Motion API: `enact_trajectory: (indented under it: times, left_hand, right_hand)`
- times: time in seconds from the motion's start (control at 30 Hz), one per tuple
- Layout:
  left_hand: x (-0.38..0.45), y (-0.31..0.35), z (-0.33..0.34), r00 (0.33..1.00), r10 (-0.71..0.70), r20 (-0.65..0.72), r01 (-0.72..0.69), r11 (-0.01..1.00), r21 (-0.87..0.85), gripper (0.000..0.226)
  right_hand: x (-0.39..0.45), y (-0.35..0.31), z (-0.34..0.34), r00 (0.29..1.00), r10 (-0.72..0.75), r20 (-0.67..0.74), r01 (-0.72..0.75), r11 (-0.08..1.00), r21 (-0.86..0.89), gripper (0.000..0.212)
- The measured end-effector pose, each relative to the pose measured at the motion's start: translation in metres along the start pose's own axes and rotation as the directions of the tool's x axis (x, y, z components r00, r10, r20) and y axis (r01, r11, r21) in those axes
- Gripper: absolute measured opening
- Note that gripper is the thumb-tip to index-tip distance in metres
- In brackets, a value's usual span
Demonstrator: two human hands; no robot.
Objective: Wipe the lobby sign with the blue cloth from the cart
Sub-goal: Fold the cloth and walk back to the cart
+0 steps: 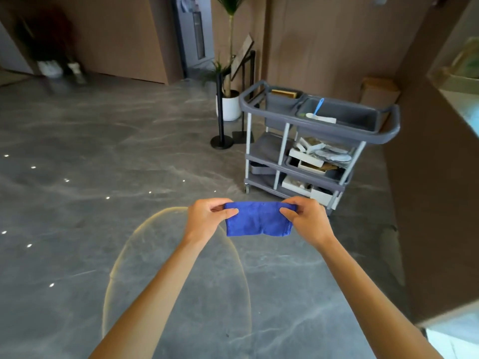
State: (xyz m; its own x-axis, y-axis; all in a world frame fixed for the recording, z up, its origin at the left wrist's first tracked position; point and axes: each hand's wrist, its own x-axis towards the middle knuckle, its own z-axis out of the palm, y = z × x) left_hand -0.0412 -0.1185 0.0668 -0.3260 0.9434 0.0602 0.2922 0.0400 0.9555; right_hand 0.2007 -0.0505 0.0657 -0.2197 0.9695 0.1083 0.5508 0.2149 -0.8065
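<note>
Sign (242, 57) behind the cart (318, 130) edge-on and blurred, face unreadable, forearms cut off by bottom edge

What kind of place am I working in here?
Probably a building lobby: polished grey marble-look floor, a tall potted plant in a white pot, a black stanchion post, and a grey three-tier plastic service cart.

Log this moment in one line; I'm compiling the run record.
stage: cloth in hand | left hand + right hand: pinching blue cloth | cart: behind | wiping: not begun
</note>
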Motion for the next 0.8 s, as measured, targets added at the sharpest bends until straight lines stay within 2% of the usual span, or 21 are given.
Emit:
enact_trajectory:
  times: [0.13, 0.43, 0.67, 0.8]
  left_hand:
    - [0.024, 0.007, 0.021, 0.999, 0.016, 0.03, -0.016, 1.0, -0.012, 0.023]
    - [0.094, 0.004, 0.047, 0.993, 0.0, 0.116, 0.005, 0.999, -0.039, 0.018]
    - [0.185, 0.003, 0.062, 0.977, 0.042, 0.208, -0.03, 0.998, -0.06, 0.018]
    - [0.248, 0.001, 0.069, 0.965, 0.094, 0.245, -0.082, 0.995, -0.062, 0.027]
  right_hand:
    - [0.013, 0.01, -0.016, 0.999, 0.023, -0.039, -0.022, 1.0, 0.013, 0.02]
    - [0.063, 0.032, -0.021, 0.992, 0.075, -0.102, -0.076, 0.997, -0.004, 0.014]
    - [0.134, 0.038, -0.018, 0.974, 0.128, -0.185, -0.133, 0.991, -0.018, 0.013]
    - [0.181, 0.036, -0.016, 0.963, 0.145, -0.227, -0.157, 0.987, -0.034, 0.011]
